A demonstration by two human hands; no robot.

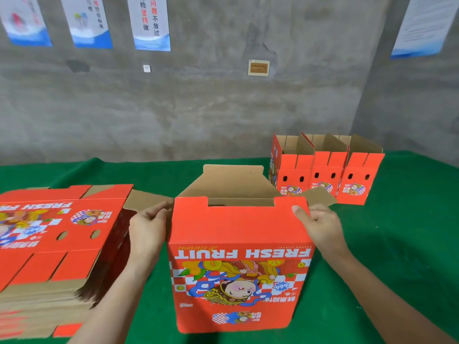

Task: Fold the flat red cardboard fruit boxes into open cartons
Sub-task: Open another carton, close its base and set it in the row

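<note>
1. At lower centre of the frame, a half-folded red carton (238,256), upright on the green tabletop (397,244), top open, "FRESH FRUIT" print upside down on the near face.
2. Left hand (146,227) at the carton's upper left corner; grip clenched on that edge, fingers curled round it just below the brown left flap (146,198), which splays outward.
3. Right hand (320,224) at the upper right corner; grip pinching the near panel there, thumb on the red face, other fingers behind it, next to the brown right flap (320,194).
4. Behind the near panel, the brown rear flap (231,177), raised and leaning away.
5. At lower left, a tall stack of flat red boxes (49,244), just beside the left hand, top sheet printed side up.
6. Farther back, right of centre, three folded cartons (325,175) in a touching row near the tabletop's far edge, tops open.
7. Beyond, a grey concrete wall (198,108), with blue-and-white posters (151,21) along the top of the frame and a small framed plaque (258,67).
</note>
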